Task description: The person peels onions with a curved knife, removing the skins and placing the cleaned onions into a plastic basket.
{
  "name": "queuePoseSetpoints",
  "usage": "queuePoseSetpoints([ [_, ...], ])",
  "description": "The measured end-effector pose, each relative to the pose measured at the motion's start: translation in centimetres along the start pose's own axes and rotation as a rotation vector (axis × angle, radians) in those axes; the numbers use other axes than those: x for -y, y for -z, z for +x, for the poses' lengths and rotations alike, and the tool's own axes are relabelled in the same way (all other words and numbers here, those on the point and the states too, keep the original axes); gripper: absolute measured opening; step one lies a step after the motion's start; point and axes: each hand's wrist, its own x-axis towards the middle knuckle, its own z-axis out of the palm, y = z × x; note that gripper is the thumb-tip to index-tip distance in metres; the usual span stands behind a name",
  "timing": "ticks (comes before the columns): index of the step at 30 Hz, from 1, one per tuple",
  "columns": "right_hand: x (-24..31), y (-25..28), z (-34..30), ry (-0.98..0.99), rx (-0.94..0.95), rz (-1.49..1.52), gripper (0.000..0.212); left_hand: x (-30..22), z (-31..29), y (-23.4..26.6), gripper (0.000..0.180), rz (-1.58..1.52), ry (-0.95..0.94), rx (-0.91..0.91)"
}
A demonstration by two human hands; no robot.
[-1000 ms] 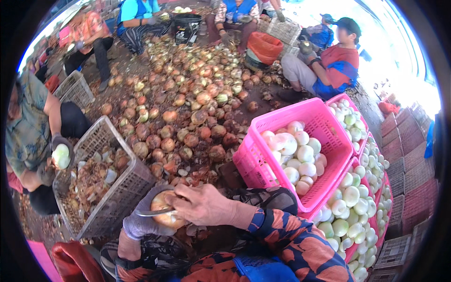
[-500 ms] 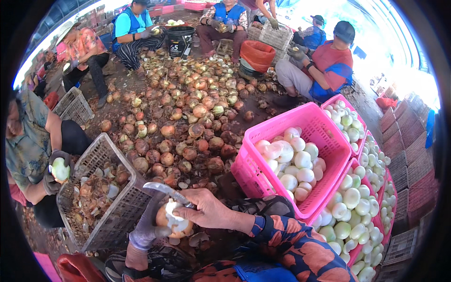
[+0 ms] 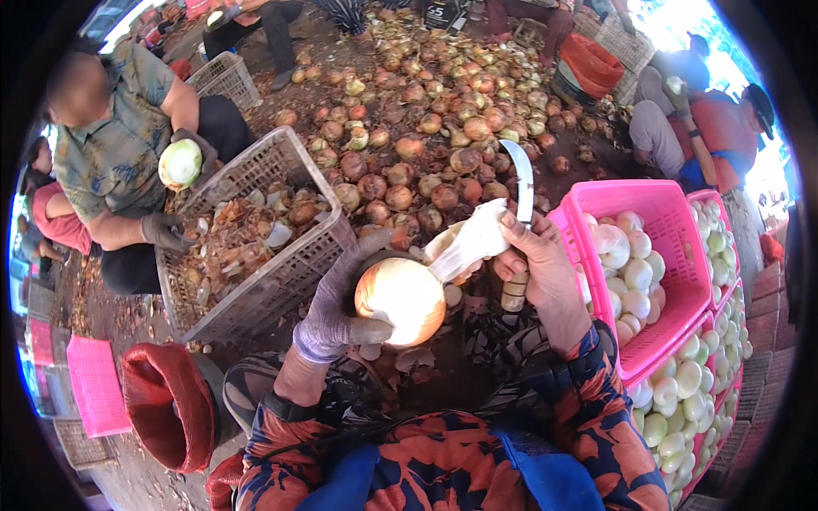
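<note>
My left hand [image 3: 328,311], in a grey-purple glove, is closed around a half-peeled onion [image 3: 400,298], white over most of its visible side with yellow-brown skin on the left and right. Bare, my right hand [image 3: 550,272] grips a curved knife [image 3: 522,183] by its handle, with the blade pointing up. Between its thumb and the fingers it also pinches a pale strip of onion skin [image 3: 470,243], which stretches to the onion's upper right. Bits of peel lie below my hands.
A grey crate [image 3: 281,281] of peelings stands at left, beside a co-worker [image 3: 128,162] holding an onion. Pink crates [image 3: 635,200] of peeled onions stand at right. Unpeeled onions [image 3: 409,149] cover the ground ahead. A red sack-lined bucket [image 3: 166,409] sits at lower left.
My view has swung left and down. The knife has turned from lying across the onion to upright, and my right hand has drawn a skin strip away from the onion, up and right.
</note>
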Motion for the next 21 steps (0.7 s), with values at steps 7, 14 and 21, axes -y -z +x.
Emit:
queuePoseSetpoints([
  [7, -0.3, 0.6, -0.2, 0.064, -0.200, -0.176, 0.019, 0.1, -0.8, -0.4, 0.099, -0.133, -0.118, 0.021],
  [14, -2.8, 1.7, 1.4, 0.927, 0.062, -1.377, 0.032, 0.0, -0.7, 0.2, 0.100, -0.188, -0.209, -0.112],
  [21, -4.1, -3.3, -3.4, -0.354, 0.223, -0.057, 0.040, 0.9, 0.3, -1.1, 0.111, -0.117, -0.082, -0.172],
])
